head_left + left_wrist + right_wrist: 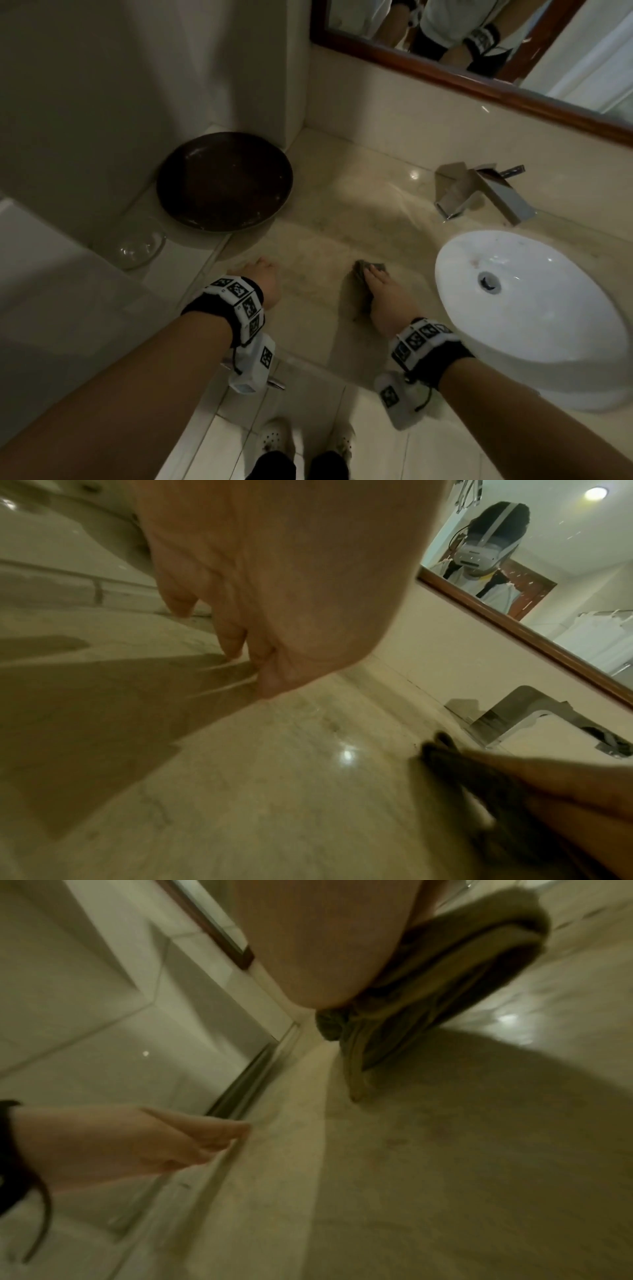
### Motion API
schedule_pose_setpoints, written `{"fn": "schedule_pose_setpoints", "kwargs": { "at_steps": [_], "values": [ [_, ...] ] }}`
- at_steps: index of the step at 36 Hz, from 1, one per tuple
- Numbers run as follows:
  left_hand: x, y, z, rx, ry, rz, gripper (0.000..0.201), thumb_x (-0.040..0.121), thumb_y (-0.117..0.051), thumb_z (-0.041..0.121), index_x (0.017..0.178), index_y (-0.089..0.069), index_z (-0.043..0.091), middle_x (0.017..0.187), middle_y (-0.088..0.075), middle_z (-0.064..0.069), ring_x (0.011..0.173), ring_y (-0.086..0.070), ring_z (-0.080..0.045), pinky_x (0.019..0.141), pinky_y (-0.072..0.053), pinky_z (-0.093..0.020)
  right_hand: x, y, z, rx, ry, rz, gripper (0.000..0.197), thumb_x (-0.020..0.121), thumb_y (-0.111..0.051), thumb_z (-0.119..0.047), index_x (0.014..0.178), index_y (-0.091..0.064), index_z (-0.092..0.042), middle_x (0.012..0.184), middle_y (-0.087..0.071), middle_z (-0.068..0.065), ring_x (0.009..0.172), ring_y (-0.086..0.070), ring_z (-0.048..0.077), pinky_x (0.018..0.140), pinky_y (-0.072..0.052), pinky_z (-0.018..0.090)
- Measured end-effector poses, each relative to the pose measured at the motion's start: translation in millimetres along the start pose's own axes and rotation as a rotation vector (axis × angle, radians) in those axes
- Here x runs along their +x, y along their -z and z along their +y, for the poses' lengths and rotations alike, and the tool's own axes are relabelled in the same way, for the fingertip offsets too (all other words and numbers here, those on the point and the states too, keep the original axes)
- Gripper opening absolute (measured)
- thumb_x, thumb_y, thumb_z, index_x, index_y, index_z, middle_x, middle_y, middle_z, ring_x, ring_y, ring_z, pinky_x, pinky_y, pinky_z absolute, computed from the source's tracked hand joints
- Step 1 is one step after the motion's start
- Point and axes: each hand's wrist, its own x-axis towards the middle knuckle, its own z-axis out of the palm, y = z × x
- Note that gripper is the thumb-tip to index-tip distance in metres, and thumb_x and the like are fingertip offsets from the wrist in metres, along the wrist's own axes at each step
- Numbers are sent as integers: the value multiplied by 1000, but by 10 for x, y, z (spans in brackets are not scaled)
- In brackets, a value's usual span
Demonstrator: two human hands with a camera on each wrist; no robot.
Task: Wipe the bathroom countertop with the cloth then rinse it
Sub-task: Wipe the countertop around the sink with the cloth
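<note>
Landmark: white oval basin [534, 308], glossy, at right.
Dark round pan [224, 181]: far left of basin, against the wall corner.
Left hand [263, 284]: holding nothing, fingers loosely bent, fingertips on beige marble countertop [342, 205] near its left edge.
Cloth [364, 274]: grey, folded, just left of basin.
Right hand [383, 298]: fingers flat, pressing cloth down.
Faucet [486, 192]: angular chrome, behind basin.

I see a bathroom: a white basin [534, 308] right of my hands, a chrome faucet [486, 192] beyond them, a wood-framed mirror [479, 82] above.
</note>
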Motion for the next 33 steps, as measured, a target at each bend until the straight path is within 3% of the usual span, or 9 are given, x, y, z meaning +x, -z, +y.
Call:
{"fn": "schedule_pose_setpoints", "kwargs": {
  "at_steps": [2,4,7,11,13,21,27,33],
  "values": [
    [-8,-6,84,-5,-11,50,51,97,-37,22,147,-27,16,155,-22,-5,137,-33,-28,110,-32,-48,58,3,-139,4,58,82,67,92,-35,-5,152,-11,-21,160,-3,-2,148,-3,19,121,-10,40],
    [-1,-51,186,-16,-28,67,56,96,-39,26,149,-22,18,158,-14,-1,141,-26,-25,112,-28,-49,127,-11,-333,-46,123,113,67,92,-38,-10,152,-10,-23,160,-2,-5,148,0,19,120,-8,44],
    [22,-110,347,-51,-23,51,62,95,-38,29,152,-14,22,160,-8,2,146,-18,-21,116,-23,-49,250,-143,-612,-127,185,51,76,92,-49,-16,152,-2,-20,160,6,-3,147,7,21,119,0,38],
    [22,-162,507,10,-2,38,62,96,-31,27,153,-9,21,161,-4,2,146,-16,-21,117,-21,-46,395,-429,-675,-235,170,-7,75,95,-41,-23,150,10,-18,159,16,-2,146,13,23,120,-6,45],
    [14,-170,554,29,11,36,64,96,-32,29,154,-6,21,161,-2,0,147,-13,-22,117,-20,-46,424,-453,-630,-244,161,0,79,94,-45,-25,150,11,-17,159,16,-1,146,12,23,120,-4,45],
    [-15,-153,674,77,72,20,65,96,-35,22,152,-7,9,161,2,-7,147,-10,-26,118,-19,-45,358,-336,-316,-153,29,43,84,93,-51,-16,150,11,-14,158,17,2,147,11,24,121,-4,42],
    [13,-184,644,77,50,5,70,95,-40,28,152,-5,7,161,4,-9,147,-10,-28,118,-18,-44,253,-291,-55,-128,-103,60,82,93,-49,-13,150,10,-14,159,16,2,147,9,23,121,-4,40],
    [10,-179,645,84,45,-5,68,97,-37,28,152,-4,5,161,5,-10,146,-12,-29,117,-21,-43,142,-218,235,-134,-211,61,92,89,-60,-16,150,8,-8,159,11,7,147,4,27,121,-6,37]
  ]
}}
